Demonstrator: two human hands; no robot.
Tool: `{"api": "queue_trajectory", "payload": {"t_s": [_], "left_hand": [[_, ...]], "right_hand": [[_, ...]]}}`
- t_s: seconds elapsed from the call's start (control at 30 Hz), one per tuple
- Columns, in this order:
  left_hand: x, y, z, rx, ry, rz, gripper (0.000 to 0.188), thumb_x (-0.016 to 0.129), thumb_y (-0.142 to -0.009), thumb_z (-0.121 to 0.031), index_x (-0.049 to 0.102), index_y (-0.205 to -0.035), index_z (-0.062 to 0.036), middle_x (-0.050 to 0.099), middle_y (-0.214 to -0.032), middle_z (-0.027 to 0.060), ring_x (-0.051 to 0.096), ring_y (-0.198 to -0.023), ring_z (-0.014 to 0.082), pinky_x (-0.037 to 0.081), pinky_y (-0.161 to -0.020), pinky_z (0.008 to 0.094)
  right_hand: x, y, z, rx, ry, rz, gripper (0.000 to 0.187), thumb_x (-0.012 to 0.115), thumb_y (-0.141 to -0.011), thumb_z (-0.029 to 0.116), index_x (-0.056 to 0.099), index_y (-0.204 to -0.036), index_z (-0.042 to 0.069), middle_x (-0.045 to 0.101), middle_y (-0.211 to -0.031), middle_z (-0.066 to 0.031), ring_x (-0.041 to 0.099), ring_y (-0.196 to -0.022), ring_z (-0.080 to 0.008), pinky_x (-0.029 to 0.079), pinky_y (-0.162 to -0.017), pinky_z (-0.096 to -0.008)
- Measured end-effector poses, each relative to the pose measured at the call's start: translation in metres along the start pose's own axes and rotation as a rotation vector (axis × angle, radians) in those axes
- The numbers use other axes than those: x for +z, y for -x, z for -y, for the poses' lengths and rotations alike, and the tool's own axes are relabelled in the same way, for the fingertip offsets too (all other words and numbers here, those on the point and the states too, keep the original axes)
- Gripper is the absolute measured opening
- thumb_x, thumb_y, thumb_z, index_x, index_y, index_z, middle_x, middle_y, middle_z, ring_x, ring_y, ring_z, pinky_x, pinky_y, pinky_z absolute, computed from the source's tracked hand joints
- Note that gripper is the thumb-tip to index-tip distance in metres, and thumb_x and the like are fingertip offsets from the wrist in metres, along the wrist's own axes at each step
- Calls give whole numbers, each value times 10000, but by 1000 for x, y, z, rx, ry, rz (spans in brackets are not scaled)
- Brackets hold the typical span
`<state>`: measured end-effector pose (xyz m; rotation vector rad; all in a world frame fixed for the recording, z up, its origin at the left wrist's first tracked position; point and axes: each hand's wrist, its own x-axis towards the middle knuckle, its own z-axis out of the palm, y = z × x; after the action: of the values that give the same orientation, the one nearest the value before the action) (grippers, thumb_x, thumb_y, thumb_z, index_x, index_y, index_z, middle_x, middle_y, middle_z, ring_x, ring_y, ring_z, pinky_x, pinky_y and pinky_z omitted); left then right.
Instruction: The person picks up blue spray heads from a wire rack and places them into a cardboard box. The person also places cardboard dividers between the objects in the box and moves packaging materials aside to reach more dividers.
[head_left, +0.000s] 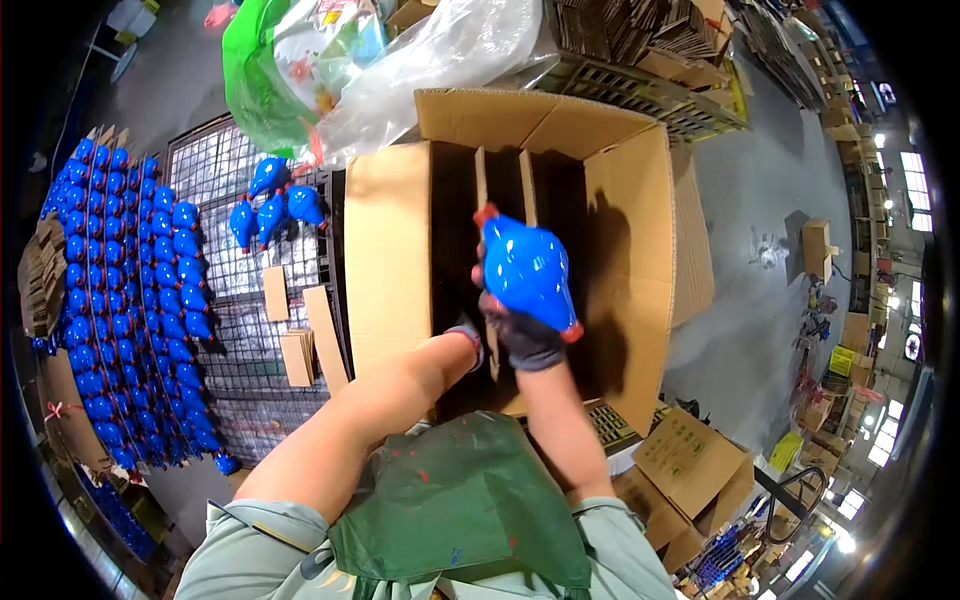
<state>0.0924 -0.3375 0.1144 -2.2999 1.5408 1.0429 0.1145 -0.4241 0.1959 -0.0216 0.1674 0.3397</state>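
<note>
My right hand (522, 335), in a dark glove, grips a glossy blue bulb-shaped piece with red ends (528, 268) and holds it over a big open cardboard box (385, 270). My left hand (467, 335) reaches down into the box's dark inside, next to thin cardboard dividers (482, 190); only its gloved wrist shows, so its fingers are hidden. I wear a green apron (455, 505).
Several rows of the same blue pieces (130, 290) hang on racks at the left. Three more blue pieces (272, 205) lie on a wire mesh surface (245, 340) with loose cardboard strips (298, 340). Plastic bags (400, 60) sit behind the box; smaller cartons (690, 460) stand at lower right.
</note>
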Motion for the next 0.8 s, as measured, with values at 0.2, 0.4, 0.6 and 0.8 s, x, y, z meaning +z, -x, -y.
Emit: {"api": "queue_trajectory", "payload": {"t_s": [0.2, 0.4, 0.6, 0.8], "left_hand": [[21, 75, -5, -39, 259, -294, 340, 571, -867, -315, 741, -1094, -127, 684, -1170, 132, 605, -1114, 315, 431, -913, 533], [41, 125, -14, -60, 391, -452, 346, 562, -875, -317, 732, -1107, -125, 677, -1185, 128, 602, -1123, 307, 432, -925, 519], [47, 130, -15, -64, 416, -463, 352, 553, -884, -320, 724, -1120, -123, 670, -1201, 125, 598, -1132, 298, 433, -938, 505], [48, 111, -16, -60, 396, -415, 357, 544, -892, -323, 715, -1133, -121, 662, -1217, 121, 595, -1141, 290, 434, -950, 490]], "right_hand": [[17, 32, -43, -17, -144, -49, 615, 447, -991, 483, 397, -1416, 41, 592, -1178, -220, 632, -890, -363, 491, -534, -360], [-5, 44, -43, 22, -310, -18, 789, 619, -900, 527, 350, -1436, 15, 542, -1278, -267, 611, -1006, -433, 532, -605, -407], [-22, 44, -45, -17, -282, -28, 973, 732, -799, 578, 310, -1457, 0, 497, -1348, -297, 581, -1097, -476, 551, -654, -446], [-19, 40, -51, -21, -264, -55, 994, 711, -803, 601, 302, -1472, -10, 510, -1337, -293, 581, -1112, -477, 560, -686, -463]]}}
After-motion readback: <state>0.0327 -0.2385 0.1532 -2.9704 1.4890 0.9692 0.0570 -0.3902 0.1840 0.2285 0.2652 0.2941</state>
